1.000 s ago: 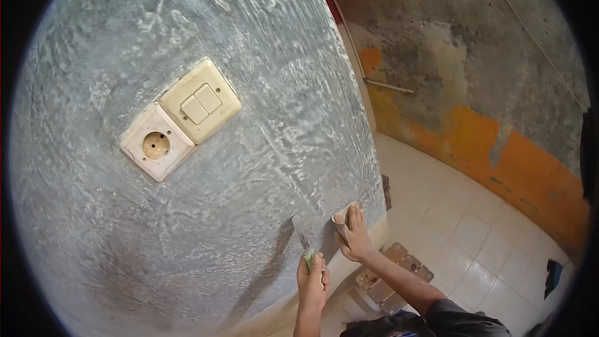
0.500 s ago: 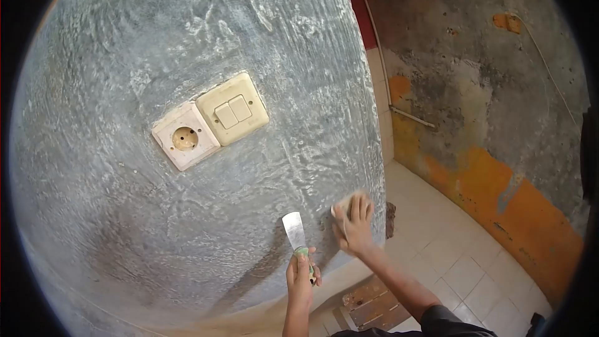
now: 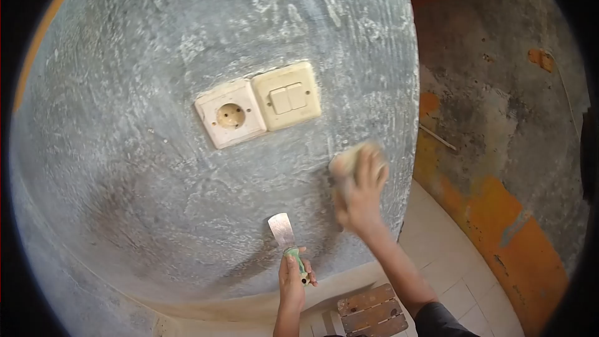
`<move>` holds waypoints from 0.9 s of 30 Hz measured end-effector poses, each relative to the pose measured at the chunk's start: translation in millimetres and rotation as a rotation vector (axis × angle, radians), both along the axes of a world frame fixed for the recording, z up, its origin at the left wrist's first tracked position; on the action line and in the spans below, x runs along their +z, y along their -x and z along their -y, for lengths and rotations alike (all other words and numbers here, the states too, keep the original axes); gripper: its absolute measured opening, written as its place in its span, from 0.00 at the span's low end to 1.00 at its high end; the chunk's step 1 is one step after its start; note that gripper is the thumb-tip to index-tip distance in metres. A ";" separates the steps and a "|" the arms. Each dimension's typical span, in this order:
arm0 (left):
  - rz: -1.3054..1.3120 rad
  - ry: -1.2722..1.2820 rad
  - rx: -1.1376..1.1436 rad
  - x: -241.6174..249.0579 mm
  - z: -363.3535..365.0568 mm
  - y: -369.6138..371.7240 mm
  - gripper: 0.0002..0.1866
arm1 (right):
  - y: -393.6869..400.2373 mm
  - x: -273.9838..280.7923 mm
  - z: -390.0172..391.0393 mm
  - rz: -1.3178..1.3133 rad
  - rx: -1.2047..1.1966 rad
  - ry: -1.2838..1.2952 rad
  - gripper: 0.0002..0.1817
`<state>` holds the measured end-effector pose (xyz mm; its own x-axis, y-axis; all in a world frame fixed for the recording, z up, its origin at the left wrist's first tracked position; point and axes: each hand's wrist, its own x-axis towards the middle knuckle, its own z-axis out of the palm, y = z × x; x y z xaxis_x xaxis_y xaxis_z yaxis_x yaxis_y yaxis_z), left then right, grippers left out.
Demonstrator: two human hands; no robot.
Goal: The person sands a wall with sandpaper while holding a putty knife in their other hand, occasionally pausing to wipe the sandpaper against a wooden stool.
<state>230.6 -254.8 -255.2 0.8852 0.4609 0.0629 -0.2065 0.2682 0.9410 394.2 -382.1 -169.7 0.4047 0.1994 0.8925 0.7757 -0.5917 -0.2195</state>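
Note:
My left hand (image 3: 291,279) is closed around the green handle of a putty knife (image 3: 282,231), its metal blade pointing up in front of the wall. Higher and to the right, my right hand (image 3: 362,203) presses a pale pad (image 3: 344,159) against the rough grey wall (image 3: 187,212). Motion blurs that hand, and its fingers cover much of the pad, so its exact kind cannot be made out. Above and left of the pad, a cream double light switch (image 3: 287,97) adjoins a whitish power socket (image 3: 231,115).
The wall ends at a vertical edge just right of my right hand. Beyond it, a stained wall (image 3: 480,112) with orange patches (image 3: 493,206) rises from a tiled floor (image 3: 443,262). A wooden slatted stool (image 3: 372,312) stands below my hands.
My right hand has moved up the wall with the pad, nearer the switch's height. The view has shifted, placing the switch and socket further right. The putty knife stays in my left hand.

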 end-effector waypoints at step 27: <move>0.167 0.048 0.001 20.6 -209.6 106.8 0.23 | 102.6 33.2 -212.9 0.374 0.035 0.317 0.33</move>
